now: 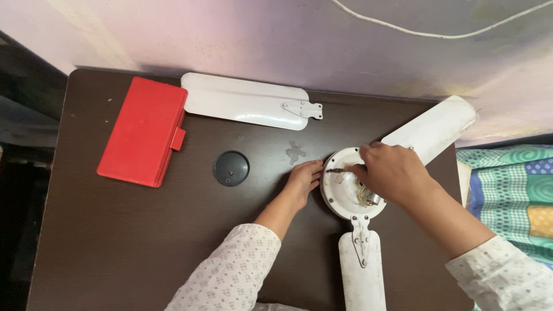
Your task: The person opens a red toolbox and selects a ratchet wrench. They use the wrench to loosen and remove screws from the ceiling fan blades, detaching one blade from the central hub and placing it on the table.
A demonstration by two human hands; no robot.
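Pinching a screw [334,170], right hand [391,173] tops fan hub [340,196]; left hand [302,181], fingers flat, touches its rim.

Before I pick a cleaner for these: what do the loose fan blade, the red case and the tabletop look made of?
Loose fan blade: probably white-painted sheet metal, smooth, with a riveted metal bracket. Red case: looks like moulded plastic, matte, with a side latch. Tabletop: dark brown, likely laminate or veneered wood, slightly glossy, scuffed.

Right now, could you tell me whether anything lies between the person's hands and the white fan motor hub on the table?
Nothing visible does. The left hand rests against the rim of the fan motor hub, and the right hand is on top of it, holding a small dark screwdriver-like tool over it.
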